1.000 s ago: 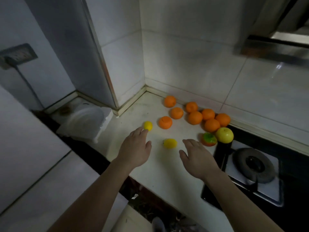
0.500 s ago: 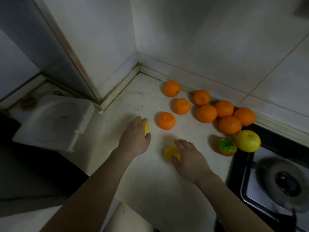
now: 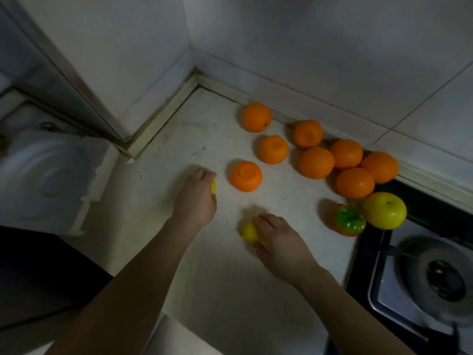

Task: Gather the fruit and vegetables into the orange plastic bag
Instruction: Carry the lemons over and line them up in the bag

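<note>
- So, head view: left hand (image 3: 195,198) is curled over a small yellow fruit (image 3: 213,187) on the counter (image 3: 217,278), with only a sliver showing.
- Right hand (image 3: 279,242) has its fingers wrapped round a second yellow fruit (image 3: 248,233).
- Oranges (image 3: 316,162) sit clustered by the back wall, apart from both hands.

The left forearm (image 3: 143,272) and right forearm (image 3: 345,298) are bare along their whole visible length. The left hand (image 3: 195,201) and right hand (image 3: 279,242) are bare as well, knuckles and fingers uncovered.

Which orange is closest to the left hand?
The lone orange just right of the left hand; the others sit farther back toward the wall.
</note>
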The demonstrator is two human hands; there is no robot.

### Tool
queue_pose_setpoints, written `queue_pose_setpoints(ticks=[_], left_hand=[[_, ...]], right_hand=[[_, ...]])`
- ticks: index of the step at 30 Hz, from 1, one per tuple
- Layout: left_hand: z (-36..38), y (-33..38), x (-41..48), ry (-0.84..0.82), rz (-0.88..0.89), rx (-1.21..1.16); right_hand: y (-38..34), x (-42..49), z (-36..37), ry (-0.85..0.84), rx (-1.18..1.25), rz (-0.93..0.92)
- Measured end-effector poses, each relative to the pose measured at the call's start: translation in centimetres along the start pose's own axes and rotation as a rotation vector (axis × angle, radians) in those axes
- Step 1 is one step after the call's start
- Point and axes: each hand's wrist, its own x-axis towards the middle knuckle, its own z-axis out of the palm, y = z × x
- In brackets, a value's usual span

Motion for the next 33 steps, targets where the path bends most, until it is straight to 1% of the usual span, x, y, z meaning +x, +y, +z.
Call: queue_pose_setpoints(ticks=[8, 17, 22, 33], left_hand=[[-1.9, 1.4, -2.2, 0.033, 0.022, -0.023], [-6.7, 4.4, -6.5, 0.113, 0.085, -0.047], [-9.5, 5.9, -10.3, 0.19, 0.19, -0.097], [-13.2, 8.0, -21.2, 0.192, 0.336, -0.204]], right_hand=[[-0.8, 0.0, -1.4, 0.037, -0.01, -0.032], [-3.2, -3.3, -5.9, 0.136, -0.021, -0.057], [-5.3, -6.7, -7.4, 0.231, -0.038, -0.049], [-11.4, -17.9, -9.0, 0.4, -0.075, 0.047]])
